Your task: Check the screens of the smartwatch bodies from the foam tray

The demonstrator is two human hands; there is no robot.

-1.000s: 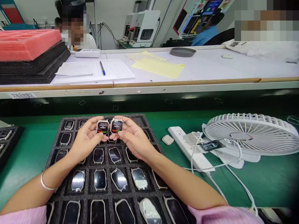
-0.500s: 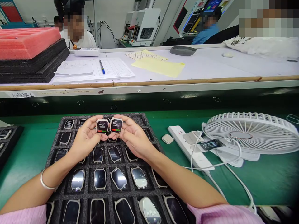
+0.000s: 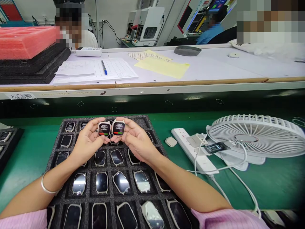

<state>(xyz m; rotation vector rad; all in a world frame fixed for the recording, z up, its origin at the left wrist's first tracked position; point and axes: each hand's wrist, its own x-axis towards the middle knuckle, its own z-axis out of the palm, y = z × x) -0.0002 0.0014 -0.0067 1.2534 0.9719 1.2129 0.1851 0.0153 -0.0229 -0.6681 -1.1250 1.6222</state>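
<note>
Holding steady above the far rows of the foam tray [image 3: 152, 128]: left hand [image 3: 87, 143] fingers pinched on the left watch [image 3: 104, 129], right hand [image 3: 135, 140] fingers pinched on the right watch [image 3: 118, 128]. Lit screens face the camera, long axes pointing away from the person, cases just beside each other. Pose unchanged since 0.5 s ago.

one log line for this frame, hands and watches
left hand: holds left watch, screen lit | right hand: holds right watch, screen lit | below: foam tray of dark watches
</note>
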